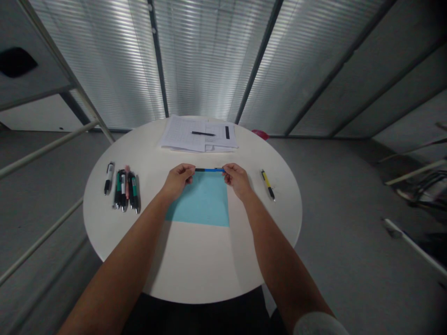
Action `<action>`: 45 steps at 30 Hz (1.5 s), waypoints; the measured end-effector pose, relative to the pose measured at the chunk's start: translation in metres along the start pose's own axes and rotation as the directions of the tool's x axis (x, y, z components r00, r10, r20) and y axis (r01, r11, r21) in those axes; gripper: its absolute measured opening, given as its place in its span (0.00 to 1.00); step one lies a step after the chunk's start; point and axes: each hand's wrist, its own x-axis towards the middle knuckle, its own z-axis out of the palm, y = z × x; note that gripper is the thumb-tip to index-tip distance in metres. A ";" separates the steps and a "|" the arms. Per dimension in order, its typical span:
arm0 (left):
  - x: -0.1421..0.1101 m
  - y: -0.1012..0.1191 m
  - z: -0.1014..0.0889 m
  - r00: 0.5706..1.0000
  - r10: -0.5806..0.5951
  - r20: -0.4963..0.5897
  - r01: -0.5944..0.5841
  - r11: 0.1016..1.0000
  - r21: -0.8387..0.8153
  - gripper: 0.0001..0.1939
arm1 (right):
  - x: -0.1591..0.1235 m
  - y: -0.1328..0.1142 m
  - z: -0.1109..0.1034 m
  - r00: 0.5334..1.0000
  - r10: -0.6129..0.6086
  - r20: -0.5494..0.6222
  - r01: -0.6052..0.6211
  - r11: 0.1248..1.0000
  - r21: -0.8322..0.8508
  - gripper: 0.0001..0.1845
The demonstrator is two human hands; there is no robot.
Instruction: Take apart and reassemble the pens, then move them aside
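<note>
A round white bench (pixel 195 265) stood on a grey floor (pixel 335 195) before tall windows with pale slatted blinds (pixel 209 60), which glowed with light between dark frames (pixel 260 60).

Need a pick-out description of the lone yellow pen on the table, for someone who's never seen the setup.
On the round white table, look to the right of the light blue sheet and past the right hand. There lies a yellow-and-black pen, slanted and alone on that side, unlike the pens bunched together at the far left.
</note>
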 end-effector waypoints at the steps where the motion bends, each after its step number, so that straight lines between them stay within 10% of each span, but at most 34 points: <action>1: 0.000 0.000 0.000 1.000 0.000 0.000 0.000 1.000 -0.008 0.12 | 0.000 0.000 0.000 1.000 -0.004 -0.001 0.004 1.000 -0.002 0.13; 45: 0.002 0.000 0.000 0.999 -0.039 -0.026 0.038 0.998 -0.053 0.14 | -0.004 -0.006 0.007 1.000 -0.023 -0.019 0.021 0.997 -0.079 0.16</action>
